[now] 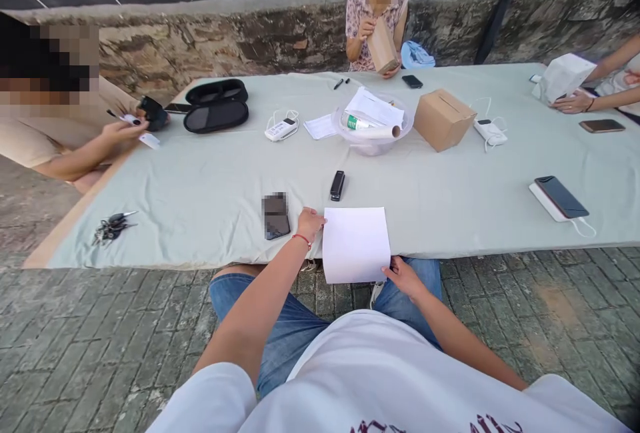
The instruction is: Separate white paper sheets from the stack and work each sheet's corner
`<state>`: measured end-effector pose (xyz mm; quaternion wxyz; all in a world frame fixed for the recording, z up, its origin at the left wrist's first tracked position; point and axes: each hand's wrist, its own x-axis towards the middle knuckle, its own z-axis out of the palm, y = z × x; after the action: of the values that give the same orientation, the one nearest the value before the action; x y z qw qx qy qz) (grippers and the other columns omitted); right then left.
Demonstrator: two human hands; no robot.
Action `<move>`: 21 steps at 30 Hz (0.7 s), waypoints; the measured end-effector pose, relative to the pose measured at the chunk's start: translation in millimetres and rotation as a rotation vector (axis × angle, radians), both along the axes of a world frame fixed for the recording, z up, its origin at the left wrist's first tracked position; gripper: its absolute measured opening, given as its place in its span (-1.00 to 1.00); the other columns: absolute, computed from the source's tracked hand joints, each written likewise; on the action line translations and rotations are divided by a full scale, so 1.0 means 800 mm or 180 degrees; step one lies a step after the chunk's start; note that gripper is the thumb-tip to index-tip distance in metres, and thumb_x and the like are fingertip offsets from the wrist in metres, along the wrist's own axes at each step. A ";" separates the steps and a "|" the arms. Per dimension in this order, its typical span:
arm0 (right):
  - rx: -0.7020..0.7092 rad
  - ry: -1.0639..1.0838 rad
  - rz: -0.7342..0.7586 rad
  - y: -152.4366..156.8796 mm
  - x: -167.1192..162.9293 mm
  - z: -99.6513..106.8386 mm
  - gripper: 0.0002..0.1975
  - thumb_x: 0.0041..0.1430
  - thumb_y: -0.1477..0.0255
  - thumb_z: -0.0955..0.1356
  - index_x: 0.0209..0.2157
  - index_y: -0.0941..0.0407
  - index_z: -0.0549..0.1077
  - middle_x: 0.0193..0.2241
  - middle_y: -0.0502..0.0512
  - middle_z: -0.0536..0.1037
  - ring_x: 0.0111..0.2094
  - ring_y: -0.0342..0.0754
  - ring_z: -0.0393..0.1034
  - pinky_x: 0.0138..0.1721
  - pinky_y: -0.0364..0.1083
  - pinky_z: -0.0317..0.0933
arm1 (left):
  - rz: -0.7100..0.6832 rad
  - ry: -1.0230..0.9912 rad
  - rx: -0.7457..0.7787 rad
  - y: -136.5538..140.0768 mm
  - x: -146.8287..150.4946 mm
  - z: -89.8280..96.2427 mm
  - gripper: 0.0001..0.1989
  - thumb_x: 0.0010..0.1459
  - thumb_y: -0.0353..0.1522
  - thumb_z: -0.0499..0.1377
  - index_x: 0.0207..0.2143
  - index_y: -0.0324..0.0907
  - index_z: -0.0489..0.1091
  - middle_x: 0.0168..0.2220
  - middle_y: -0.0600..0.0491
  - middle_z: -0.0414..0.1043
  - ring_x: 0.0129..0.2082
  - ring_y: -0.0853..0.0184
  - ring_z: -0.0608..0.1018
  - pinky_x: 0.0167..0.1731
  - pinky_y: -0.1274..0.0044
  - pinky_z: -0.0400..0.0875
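Observation:
A white sheet of paper (356, 245) lies partly on the table's front edge and partly over my lap. My left hand (311, 222) pinches its left edge near the top corner. At the lower right corner, my right hand (403, 277) grips the sheet between thumb and fingers. Just beyond the paper sits a black stapler (337, 186). Left of my left hand lies a dark phone-like object (277, 215), blurred out in part.
On the cloth-covered table (210, 186) stand a plastic bowl (373, 146) of papers, a cardboard box (444, 119), a black case (216, 119), keys (114, 227) and a phone on a white power bank (560, 198). People sit left, opposite and right, each handling something.

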<state>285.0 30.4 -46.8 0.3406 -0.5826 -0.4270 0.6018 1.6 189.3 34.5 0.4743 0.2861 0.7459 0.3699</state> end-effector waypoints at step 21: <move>-0.1264 0.1380 -0.0382 -0.006 0.030 0.053 -0.73 -0.07 0.27 0.56 -0.32 0.09 0.59 -0.32 0.08 0.66 -0.34 -0.02 0.52 -0.21 -0.05 0.35 | 0.0220 -0.0938 -0.0051 -0.247 -0.011 -0.051 -0.50 -0.05 0.06 0.28 -0.40 -0.23 0.43 -0.32 -0.08 0.54 -0.35 0.32 0.53 -0.39 0.52 0.36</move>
<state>308.9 25.2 -4.6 0.3381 -0.5200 -0.1831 0.7628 -7.5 -8.2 -6.6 0.5679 0.1991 0.6806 0.4180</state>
